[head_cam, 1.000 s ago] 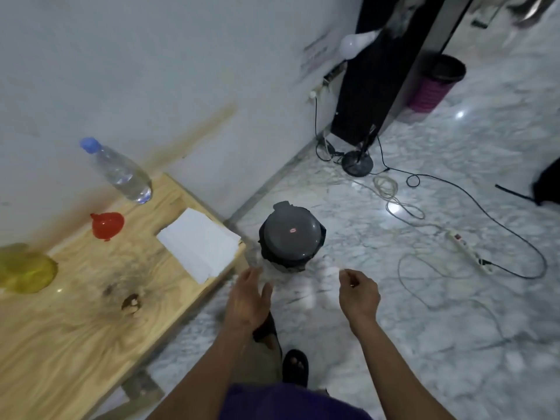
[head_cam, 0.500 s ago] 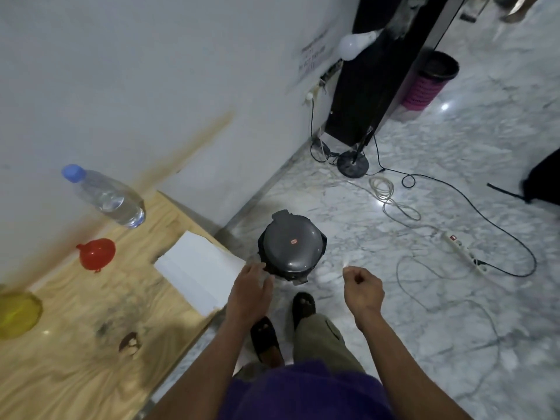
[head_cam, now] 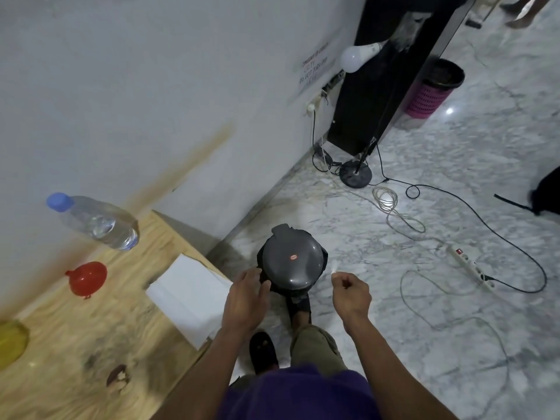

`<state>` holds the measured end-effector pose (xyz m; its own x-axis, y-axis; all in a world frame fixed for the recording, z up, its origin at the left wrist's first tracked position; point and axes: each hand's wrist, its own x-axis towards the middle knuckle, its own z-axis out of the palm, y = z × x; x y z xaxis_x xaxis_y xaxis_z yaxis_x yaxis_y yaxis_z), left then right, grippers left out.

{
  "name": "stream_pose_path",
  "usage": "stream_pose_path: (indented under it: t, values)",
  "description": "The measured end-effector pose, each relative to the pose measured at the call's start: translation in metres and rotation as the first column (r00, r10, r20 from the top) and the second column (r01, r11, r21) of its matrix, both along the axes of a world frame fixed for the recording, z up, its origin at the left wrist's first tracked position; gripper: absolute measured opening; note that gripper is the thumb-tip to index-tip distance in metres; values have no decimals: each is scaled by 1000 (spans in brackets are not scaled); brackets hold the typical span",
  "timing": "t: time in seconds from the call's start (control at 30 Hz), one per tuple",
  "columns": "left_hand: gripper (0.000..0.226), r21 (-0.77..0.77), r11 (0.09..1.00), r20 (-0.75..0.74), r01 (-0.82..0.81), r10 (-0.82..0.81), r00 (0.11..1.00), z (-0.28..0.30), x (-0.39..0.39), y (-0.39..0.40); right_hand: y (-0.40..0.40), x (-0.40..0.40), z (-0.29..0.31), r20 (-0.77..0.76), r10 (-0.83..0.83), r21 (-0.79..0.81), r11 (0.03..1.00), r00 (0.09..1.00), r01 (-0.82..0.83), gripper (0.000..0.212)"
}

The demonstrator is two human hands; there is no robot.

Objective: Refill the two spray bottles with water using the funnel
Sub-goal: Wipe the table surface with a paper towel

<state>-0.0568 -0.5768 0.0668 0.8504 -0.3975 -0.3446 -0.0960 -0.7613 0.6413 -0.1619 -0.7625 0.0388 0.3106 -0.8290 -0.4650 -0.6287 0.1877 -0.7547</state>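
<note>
Table (head_cam: 75,353): wooden top fills the near left, its right edge running diagonally from the wall down toward the person's legs
Yellow object (head_cam: 10,344): cut off at the far left frame edge, too blurred to tell what it is
Red funnel (head_cam: 87,277): lies on its side on the table, well clear of the edges
Water bottle (head_cam: 95,221): blue cap, stands near the wall at the table's far side
White paper (head_cam: 189,298): lies at the table's right edge, one corner overhanging
Left hand (head_cam: 247,301): fingers loosely spread, holding nothing, tips at the rim of the bin lid (head_cam: 292,262)
Bin: dark, stands on the floor just beside the table corner
Right hand (head_cam: 351,294): fingers curled into a fist, pinching something small and white; I cannot tell what
Floor (head_cam: 439,298): marble, wide and open to the right, crossed by cables and a power strip (head_cam: 471,266)
</note>
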Motion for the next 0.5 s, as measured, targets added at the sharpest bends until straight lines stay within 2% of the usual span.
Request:
stream_pose_path:
  t: [0.17, 0.3, 0.37, 0.5]
  values:
    - [24, 40, 998, 21, 57, -58, 998, -3, 12, -16, -13, 12, -18, -47, 33, 6, 999, 998, -33, 12]
    - [37, 72, 996, 30, 60, -62, 998, -18, 25, -33, -21, 15, -36, -52, 32, -7, 999, 998, -33, 16]
    - [41, 64, 997, 29, 42, -44, 999, -28, 28, -42, -24, 20, -47, -106, 69, 9, 998, 992, -68, 16]
    - [30, 68, 998, -21, -10, 12, 1000, -45, 37, -60, -34, 37, -72, -198, 149, 42, 989, 969, -144, 8]
